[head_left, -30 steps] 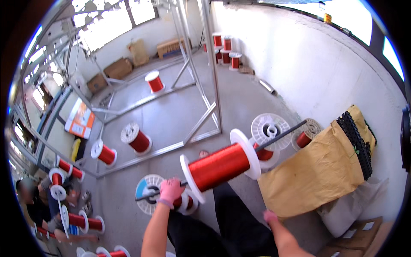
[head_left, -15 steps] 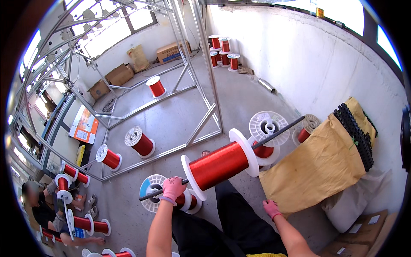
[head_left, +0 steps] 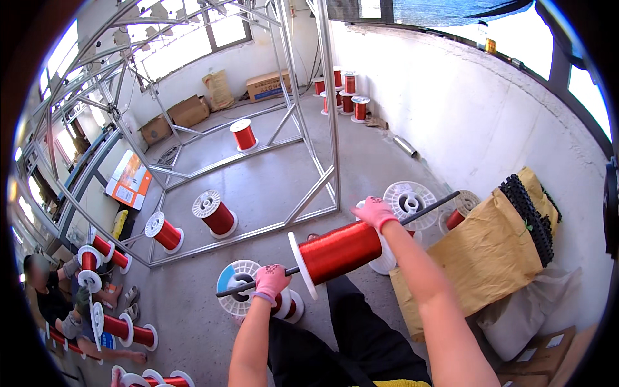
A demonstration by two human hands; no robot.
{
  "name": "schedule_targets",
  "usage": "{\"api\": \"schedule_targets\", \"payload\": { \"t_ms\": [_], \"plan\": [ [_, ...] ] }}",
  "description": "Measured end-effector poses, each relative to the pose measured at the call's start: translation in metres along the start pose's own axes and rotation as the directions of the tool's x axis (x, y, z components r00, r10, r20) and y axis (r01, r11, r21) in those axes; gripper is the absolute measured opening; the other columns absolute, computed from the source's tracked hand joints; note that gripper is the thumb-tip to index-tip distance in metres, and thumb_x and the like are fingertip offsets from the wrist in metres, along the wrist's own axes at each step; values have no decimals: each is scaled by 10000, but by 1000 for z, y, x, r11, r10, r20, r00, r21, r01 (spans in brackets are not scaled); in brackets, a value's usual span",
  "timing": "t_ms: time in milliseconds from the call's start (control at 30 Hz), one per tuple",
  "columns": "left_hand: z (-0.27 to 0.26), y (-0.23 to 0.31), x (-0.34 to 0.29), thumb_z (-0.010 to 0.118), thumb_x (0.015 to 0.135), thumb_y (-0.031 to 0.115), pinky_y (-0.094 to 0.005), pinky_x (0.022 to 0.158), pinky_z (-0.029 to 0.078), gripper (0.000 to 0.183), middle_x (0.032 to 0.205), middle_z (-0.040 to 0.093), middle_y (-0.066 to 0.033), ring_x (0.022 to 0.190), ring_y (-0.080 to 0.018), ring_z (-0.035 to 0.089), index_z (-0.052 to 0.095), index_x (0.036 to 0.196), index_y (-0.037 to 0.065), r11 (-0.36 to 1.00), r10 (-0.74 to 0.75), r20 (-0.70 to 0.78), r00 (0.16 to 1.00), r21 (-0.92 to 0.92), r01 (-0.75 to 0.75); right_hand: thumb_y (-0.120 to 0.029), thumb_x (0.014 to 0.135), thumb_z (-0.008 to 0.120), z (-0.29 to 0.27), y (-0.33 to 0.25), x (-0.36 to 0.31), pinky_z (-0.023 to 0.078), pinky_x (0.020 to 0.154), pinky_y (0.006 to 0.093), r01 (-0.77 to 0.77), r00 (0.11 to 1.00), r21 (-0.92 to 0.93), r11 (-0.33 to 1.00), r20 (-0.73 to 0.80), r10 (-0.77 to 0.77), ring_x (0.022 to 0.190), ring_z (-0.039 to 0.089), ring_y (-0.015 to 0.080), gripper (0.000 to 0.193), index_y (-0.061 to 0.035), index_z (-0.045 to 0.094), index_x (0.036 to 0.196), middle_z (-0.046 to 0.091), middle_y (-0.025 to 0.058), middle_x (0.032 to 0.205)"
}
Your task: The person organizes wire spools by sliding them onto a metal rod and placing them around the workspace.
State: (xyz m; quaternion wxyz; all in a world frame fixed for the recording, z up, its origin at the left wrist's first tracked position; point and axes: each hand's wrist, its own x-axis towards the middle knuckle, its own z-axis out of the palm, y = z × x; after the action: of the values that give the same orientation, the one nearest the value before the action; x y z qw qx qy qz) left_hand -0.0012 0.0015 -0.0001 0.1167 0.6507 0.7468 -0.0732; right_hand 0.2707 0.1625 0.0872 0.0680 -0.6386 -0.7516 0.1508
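Observation:
A large spool of red wire (head_left: 340,253) with white flanges hangs across a dark rod (head_left: 431,209) in front of my legs. My left hand (head_left: 271,282), in a pink glove, is closed around the rod left of the spool. My right hand (head_left: 375,213), also gloved in pink, grips the top of the spool's right flange; its fingertips are partly hidden. Beneath the rod's left end stands a spool with a blue-marked flange (head_left: 229,277). Behind its right part is another spool with a white ribbed flange (head_left: 419,191).
Brown paper sacking (head_left: 464,271) and black studded strips (head_left: 525,216) lie at right, near cardboard boxes (head_left: 545,353). A metal frame (head_left: 251,229) stands ahead with red spools (head_left: 216,216) around it. At left a co-worker (head_left: 55,297) sits among more spools.
My right hand has risen from beside the brown sacking to the spool's right flange. My left hand stays on the rod. The whole view has shifted slightly.

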Motion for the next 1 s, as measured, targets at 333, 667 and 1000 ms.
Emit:
{"api": "schedule_targets", "payload": {
  "t_ms": [333,667,1000],
  "plan": [
    [-3,-4,-7,550,770,360,-403,728,515,311,851,673,-122,810,-297,652,697,871,105,999,-31,30,999,-22,32,-303,908,473,45,23,-27,456,855,404,199,902,238,951,-425,-82,993,580,353,375,1,560,1109,622,197,1046],
    [11,-14,2,544,777,386,-400,768,510,340,960,665,-127,902,-290,639,690,903,106,998,22,32,999,66,-24,-299,903,382,305,253,-243,455,828,440,-443,779,-65,894,465,420,938,601,349,356,-72,590,1083,598,194,1088],
    [-5,1,-5,564,762,332,-403,757,506,285,840,666,-133,815,-307,644,683,877,99,998,11,33,999,-63,-9,-270,934,402,181,208,-139,441,701,356,-231,912,713,662,-78,402,741,584,220,301,-32,586,933,626,114,781]
  ]
}}
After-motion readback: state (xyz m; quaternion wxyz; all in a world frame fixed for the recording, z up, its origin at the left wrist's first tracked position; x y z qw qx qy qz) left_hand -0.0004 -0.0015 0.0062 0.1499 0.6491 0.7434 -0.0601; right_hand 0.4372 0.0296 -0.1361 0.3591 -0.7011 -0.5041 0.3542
